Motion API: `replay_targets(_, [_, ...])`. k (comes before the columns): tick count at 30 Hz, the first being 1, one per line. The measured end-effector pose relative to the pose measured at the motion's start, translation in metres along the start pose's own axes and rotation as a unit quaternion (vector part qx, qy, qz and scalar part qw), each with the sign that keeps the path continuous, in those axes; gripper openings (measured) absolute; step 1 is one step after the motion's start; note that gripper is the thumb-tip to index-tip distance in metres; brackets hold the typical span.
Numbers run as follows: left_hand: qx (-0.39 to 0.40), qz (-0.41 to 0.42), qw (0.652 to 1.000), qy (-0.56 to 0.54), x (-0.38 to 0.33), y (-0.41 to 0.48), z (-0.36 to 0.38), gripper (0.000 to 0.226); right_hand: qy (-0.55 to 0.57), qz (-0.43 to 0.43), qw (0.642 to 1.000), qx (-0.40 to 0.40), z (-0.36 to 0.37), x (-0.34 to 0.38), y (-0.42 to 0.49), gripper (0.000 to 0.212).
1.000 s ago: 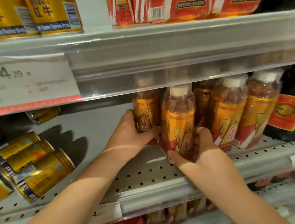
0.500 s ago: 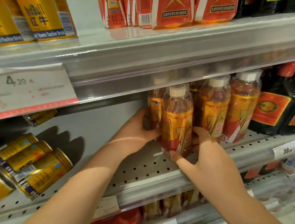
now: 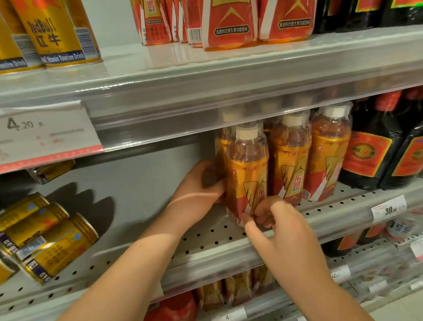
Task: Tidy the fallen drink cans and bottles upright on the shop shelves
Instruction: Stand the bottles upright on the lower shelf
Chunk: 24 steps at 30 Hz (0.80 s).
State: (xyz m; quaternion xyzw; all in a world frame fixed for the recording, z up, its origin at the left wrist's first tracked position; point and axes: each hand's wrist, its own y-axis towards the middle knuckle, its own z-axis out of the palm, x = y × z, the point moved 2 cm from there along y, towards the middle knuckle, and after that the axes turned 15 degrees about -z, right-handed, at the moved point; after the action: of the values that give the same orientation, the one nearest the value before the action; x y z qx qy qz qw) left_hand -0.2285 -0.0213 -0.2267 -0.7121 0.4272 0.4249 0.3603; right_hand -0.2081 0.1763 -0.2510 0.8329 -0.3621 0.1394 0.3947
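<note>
An amber drink bottle [image 3: 247,172] with a white cap and a gold and red label stands upright at the left end of a row of like bottles [image 3: 310,156] on the middle shelf [image 3: 212,237]. My left hand [image 3: 195,195] presses against its left side and reaches round a bottle behind it. My right hand [image 3: 274,218] pinches its lower front with thumb and curled fingers. To the far left, several gold cans [image 3: 41,239] lie fallen on their sides in a heap.
Dark bottles [image 3: 393,144] with red labels stand right of the amber row. Upright gold cans [image 3: 50,31] and red bottles [image 3: 228,13] fill the upper shelf. A price tag [image 3: 32,137] hangs on its front rail. More goods sit on the lower shelf.
Both hands have shifted the front bottle to the right and stood it straighter against its row. The right thumb now pinches lower on the label. The view has turned slightly right.
</note>
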Motion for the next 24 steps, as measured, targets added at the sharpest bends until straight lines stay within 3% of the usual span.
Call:
replay_targets(4, [-0.007, -0.024, 0.998, -0.06, -0.004, -0.006, 0.01, 0.041, 0.03, -0.026, 0.999, -0.004, -0.003, -0.002, -0.003, 0.014])
replay_targets(9, [-0.13, -0.021, 0.991, -0.033, -0.004, -0.029, 0.01, 0.014, 0.078, -0.047, 0.996, 0.014, -0.01, -0.005, -0.013, 0.009])
replay_targets(16, [-0.058, -0.025, 0.993, -0.098, 0.0, -0.062, 0.022, 0.026, 0.028, -0.067, 0.996, 0.042, -0.011, 0.001, -0.017, 0.008])
replay_targets(21, [-0.024, -0.042, 0.999, -0.02, -0.004, -0.074, 0.015, 0.038, 0.027, -0.047, 0.995, 0.082, -0.016, 0.001, -0.013, 0.016])
replay_targets(24, [-0.09, -0.059, 0.992, 0.059, 0.008, -0.096, -0.007, 0.028, 0.015, -0.066, 0.989, 0.129, -0.023, 0.002, -0.015, 0.022])
